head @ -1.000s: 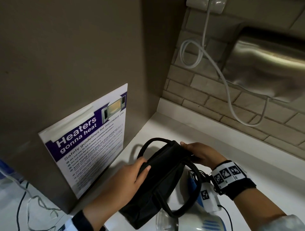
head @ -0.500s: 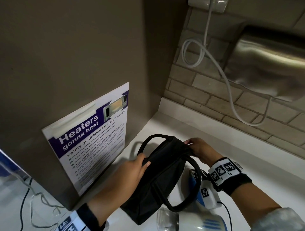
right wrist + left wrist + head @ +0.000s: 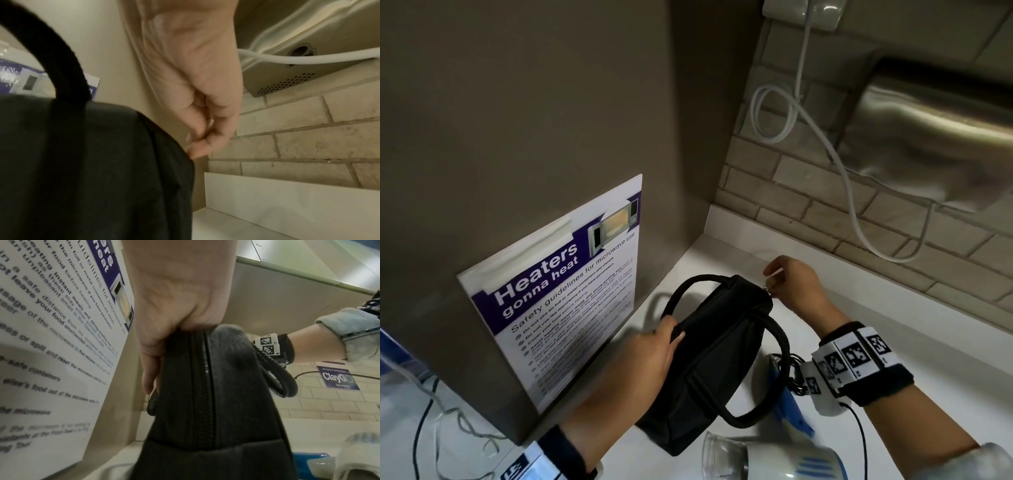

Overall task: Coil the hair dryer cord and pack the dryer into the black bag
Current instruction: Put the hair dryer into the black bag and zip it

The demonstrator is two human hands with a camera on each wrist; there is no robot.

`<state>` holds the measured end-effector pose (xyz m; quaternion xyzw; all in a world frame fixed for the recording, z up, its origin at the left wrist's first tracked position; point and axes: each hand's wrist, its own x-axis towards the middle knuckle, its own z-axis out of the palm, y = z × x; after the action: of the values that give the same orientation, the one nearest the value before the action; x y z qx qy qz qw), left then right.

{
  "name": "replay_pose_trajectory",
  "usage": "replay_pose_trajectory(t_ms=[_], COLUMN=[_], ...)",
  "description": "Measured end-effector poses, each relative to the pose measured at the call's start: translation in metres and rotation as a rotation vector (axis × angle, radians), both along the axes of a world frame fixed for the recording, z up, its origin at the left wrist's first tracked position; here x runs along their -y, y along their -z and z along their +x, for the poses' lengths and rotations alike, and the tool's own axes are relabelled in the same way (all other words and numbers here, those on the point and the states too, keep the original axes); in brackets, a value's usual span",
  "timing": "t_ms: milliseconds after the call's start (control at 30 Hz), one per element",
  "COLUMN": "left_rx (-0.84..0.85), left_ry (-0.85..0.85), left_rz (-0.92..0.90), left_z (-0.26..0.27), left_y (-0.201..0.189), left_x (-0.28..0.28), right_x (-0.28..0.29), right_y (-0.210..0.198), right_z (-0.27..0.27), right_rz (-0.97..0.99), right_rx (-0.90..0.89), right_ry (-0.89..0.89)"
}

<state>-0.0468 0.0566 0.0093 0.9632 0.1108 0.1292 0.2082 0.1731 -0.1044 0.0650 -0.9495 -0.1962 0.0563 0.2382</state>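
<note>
On white counter (image 3: 893, 342) | matte black fabric bag (image 3: 715, 349) | left hand (image 3: 650, 356) grips top | right hand (image 3: 794, 287) fingers pinch zipper pull (image 3: 767, 290)

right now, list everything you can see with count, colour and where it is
black bag: one, black, standing on the counter, zip closed
bag handles: two, black, one looped to each side of the bag
hair dryer: one, white and blue, lying on the counter in front of the bag
dryer cord: one, black, bunched beside the bag
counter: one, white, under everything
microwave safety poster: one, white and purple, on the grey panel at left
hand dryer: one, steel, on the brick wall
white cable: one, looped on the wall below the socket
left hand: grips the bag's near end
right hand: fingers pinch at the bag's far end, likely the zip pull
</note>
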Motion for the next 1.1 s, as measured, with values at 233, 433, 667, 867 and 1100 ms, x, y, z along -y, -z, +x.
replay_pose_trajectory(t_ms=[233, 433, 667, 867, 1100], left_rx=[0.190, 0.212, 0.118, 0.059, -0.039], left_ry=[-0.014, -0.066, -0.086, 0.036, 0.064], left_rz=[-0.413, -0.593, -0.750, -0.532, -0.553], left_z=[0.000, 0.013, 0.027, 0.033, 0.031], left_y=[-0.008, -0.010, -0.019, -0.021, -0.020], left_x=[0.016, 0.006, -0.010, -0.013, -0.015], right_x=[-0.013, -0.036, -0.031, -0.043, -0.053], right_y=[-0.015, -0.019, -0.015, 0.048, 0.069], right_z=[-0.046, -0.132, -0.176, -0.195, -0.197], right_rz=[-0.234, 0.050, 0.116, -0.189, -0.413], right_rx=[0.219, 0.132, 0.236, 0.650, 0.615], right_ry=[-0.163, -0.559, -0.875, -0.943, -0.948])
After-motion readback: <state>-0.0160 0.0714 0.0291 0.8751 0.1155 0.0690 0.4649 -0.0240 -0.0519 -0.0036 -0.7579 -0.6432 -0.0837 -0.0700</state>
